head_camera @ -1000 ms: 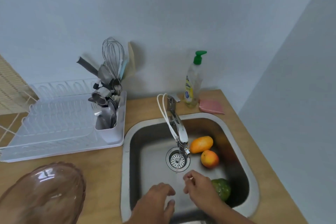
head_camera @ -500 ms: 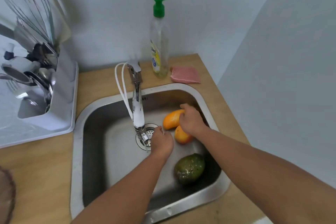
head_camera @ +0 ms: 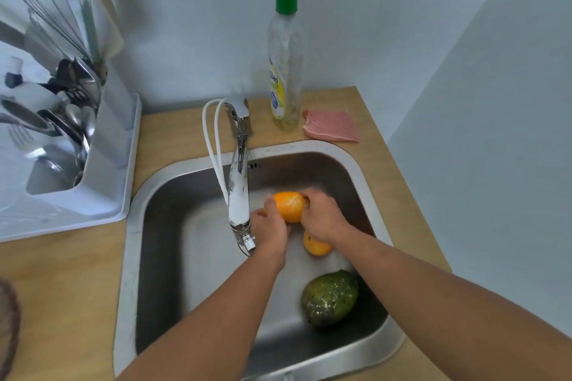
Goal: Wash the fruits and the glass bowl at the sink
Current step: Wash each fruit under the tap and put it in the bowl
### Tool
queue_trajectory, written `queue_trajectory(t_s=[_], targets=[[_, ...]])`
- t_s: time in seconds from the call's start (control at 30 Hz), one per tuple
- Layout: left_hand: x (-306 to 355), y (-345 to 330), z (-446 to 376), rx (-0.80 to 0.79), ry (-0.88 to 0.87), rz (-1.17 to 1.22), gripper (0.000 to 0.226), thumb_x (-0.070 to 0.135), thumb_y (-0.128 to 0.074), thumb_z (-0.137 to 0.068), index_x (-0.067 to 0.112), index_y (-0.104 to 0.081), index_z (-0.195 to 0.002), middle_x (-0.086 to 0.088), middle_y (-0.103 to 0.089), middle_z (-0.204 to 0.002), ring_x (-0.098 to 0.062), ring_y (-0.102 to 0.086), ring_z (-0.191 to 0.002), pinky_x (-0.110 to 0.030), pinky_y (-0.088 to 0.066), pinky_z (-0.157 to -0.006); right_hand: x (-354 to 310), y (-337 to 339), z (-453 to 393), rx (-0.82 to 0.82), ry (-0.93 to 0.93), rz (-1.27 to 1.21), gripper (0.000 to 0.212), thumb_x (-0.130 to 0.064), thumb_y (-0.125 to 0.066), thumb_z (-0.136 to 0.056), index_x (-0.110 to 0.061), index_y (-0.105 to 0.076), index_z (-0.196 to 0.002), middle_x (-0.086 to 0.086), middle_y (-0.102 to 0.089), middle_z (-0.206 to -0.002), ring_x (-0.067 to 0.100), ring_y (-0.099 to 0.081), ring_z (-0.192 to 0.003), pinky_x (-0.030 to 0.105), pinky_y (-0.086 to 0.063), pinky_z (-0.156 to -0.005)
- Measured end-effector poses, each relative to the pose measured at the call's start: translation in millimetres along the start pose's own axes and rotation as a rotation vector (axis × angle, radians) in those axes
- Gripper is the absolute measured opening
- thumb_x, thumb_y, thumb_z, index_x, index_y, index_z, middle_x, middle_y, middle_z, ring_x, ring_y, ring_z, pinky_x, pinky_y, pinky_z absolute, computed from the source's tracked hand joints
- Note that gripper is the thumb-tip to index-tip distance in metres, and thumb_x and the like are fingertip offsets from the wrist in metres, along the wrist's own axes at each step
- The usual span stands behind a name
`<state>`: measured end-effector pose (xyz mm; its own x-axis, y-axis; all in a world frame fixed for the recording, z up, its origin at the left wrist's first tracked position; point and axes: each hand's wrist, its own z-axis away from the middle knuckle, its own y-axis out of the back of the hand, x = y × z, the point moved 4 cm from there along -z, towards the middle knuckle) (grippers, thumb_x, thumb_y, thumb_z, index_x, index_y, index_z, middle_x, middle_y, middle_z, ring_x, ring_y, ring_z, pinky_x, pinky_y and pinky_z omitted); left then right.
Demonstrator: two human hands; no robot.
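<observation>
Forearms are seen entering from the lower edge, both reaching forward into the steel sink (head_camera: 368, 182). Nearest the viewer, a green mango (head_camera: 329, 298) is noted lying on the basin floor at the right front corner, speckled with droplets and untouched. Just beyond it, a small orange-red fruit (head_camera: 315, 247) is observed on the basin floor, partly covered by the right wrist.

Further in, the left hand (head_camera: 270, 230) and the right hand (head_camera: 322, 216) are found closed together on one orange mango (head_camera: 289, 206), which is held clear of the basin floor. Its long axis is judged to run roughly left to right, tilted slightly. The left hand is cupped under and around the near left end, thumb laid over the top; the right hand is clamped over the far right end, fingers curled around it. Both hands are equally close to the fruit, being in contact with it.

The faucet (head_camera: 239, 195) is seen extending over the basin, its outlet just left of the left hand. The held fruit therefore lies to the right of and beyond the outlet; a short shift leftward is judged necessary to bring it under the spout. Running water cannot be confirmed.

Beyond the sink, a soap bottle (head_camera: 284, 71) and a pink cloth (head_camera: 331, 126) are recorded on the counter. The glass bowl (head_camera: 7, 322) is barely visible at the left edge.
</observation>
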<state>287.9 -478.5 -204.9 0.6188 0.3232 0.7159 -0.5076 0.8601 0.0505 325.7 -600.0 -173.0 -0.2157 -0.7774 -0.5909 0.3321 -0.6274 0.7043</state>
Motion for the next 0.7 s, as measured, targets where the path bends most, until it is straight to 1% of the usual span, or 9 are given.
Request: queue_trajectory(t_s=[0.1, 0.2, 0.27, 0.4, 0.47, 0.53, 0.6, 0.63, 0.7], targets=[[5, 22, 13, -0.061, 0.067, 0.195, 0.047, 0.042, -0.057, -0.097, 0.011, -0.049, -0.132, -0.017, -0.054, -0.128, -0.034, -0.063, -0.114, -0.049, -0.06, -0.09, -12, -9, 15, 0.038, 0.13, 0.028, 0.041, -0.01, -0.049, -0.095, -0.015, -0.06, -0.134, 0.012, -0.06, -0.137, 0.032, -0.054, -0.127, 0.039, -0.042, -0.11], [8, 47, 27, -0.245, 0.051, 0.233, 0.046, 0.031, -0.071, -0.08, 0.009, -0.057, -0.117, -0.019, -0.063, -0.115, -0.033, -0.063, -0.106, -0.051, -0.057, -0.092, -18, -29, 38, 0.022, 0.205, 0.102, 0.048, -0.027, -0.039, -0.103, -0.011, -0.048, -0.148, 0.015, -0.046, -0.154, 0.032, -0.041, -0.143, 0.039, -0.03, -0.121], [6, 60, 37, -0.378, 0.145, 0.266, 0.035, 0.03, -0.059, -0.093, 0.005, -0.064, -0.118, -0.019, -0.071, -0.11, -0.032, -0.069, -0.1, -0.045, -0.059, -0.089, -27, -48, 58, 0.028, 0.267, 0.095, 0.056, -0.038, -0.028, -0.104, -0.015, -0.042, -0.153, 0.014, -0.037, -0.161, 0.03, -0.03, -0.15, 0.041, -0.022, -0.126], [-19, 84, 47, -0.514, 0.334, 0.338, 0.05, 0.052, -0.054, -0.098, 0.016, -0.069, -0.128, -0.012, -0.07, -0.129, -0.028, -0.065, -0.123, -0.046, -0.043, -0.113, -51, -87, 96, 0.028, 0.348, 0.1, 0.059, -0.042, -0.011, -0.102, -0.03, -0.032, -0.156, -0.008, -0.021, -0.168, 0.021, -0.005, -0.157, 0.043, -0.009, -0.129], [-27, 92, 56, -0.5, 0.308, 0.405, 0.049, 0.048, -0.05, -0.1, 0.016, -0.066, -0.133, -0.01, -0.068, -0.133, -0.027, -0.061, -0.128, -0.045, -0.036, -0.119, -58, -96, 100, 0.01, 0.269, 0.033, 0.061, -0.046, -0.012, -0.1, -0.03, -0.036, -0.154, -0.01, -0.026, -0.166, 0.019, -0.008, -0.156, 0.041, -0.012, -0.128], [-28, 98, 69, -0.457, 0.25, 0.432, 0.046, 0.04, -0.046, -0.102, 0.011, -0.064, -0.133, -0.013, -0.069, -0.13, -0.028, -0.061, -0.127, -0.046, -0.038, -0.117, -63, -95, 93, -0.016, 0.083, -0.111, 0.056, -0.053, -0.029, -0.094, -0.028, -0.052, -0.139, -0.006, -0.046, -0.152, 0.019, -0.033, -0.146, 0.043, -0.03, -0.121], [-33, 106, 76, -0.387, 0.212, 0.369, 0.043, 0.038, -0.046, -0.103, 0.008, -0.066, -0.127, -0.019, -0.073, -0.121, -0.032, -0.066, -0.119, -0.048, -0.051, -0.103, -73, -81, 81, -0.014, -0.067, -0.276, 0.036, -0.053, -0.046, -0.088, -0.022, -0.061, -0.099, 0.005, -0.065, -0.119, 0.027, -0.059, -0.118, 0.049, -0.05, -0.102], [-39, 111, 75, -0.347, 0.212, 0.341, 0.041, 0.038, -0.05, -0.101, 0.009, -0.066, -0.126, -0.021, -0.073, -0.117, -0.034, -0.069, -0.112, -0.047, -0.057, -0.091, -79, -73, 74, -0.017, -0.058, -0.298, 0.027, -0.046, -0.052, -0.091, -0.021, -0.055, -0.08, 0.011, -0.067, -0.107, 0.032, -0.063, -0.107, 0.05, -0.053, -0.094], [-44, 118, 73, -0.282, 0.218, 0.325, 0.04, 0.038, -0.062, -0.095, 0.014, -0.062, -0.126, -0.024, -0.072, -0.117, -0.039, -0.07, -0.103, -0.045, -0.061, -0.075, -92, -62, 64, -0.056, -0.048, -0.286, 0.037, -0.025, -0.054, -0.1, -0.026, -0.041, -0.065, 0.02, -0.069, -0.105, 0.039, -0.064, -0.105, 0.049, -0.053, -0.093]])
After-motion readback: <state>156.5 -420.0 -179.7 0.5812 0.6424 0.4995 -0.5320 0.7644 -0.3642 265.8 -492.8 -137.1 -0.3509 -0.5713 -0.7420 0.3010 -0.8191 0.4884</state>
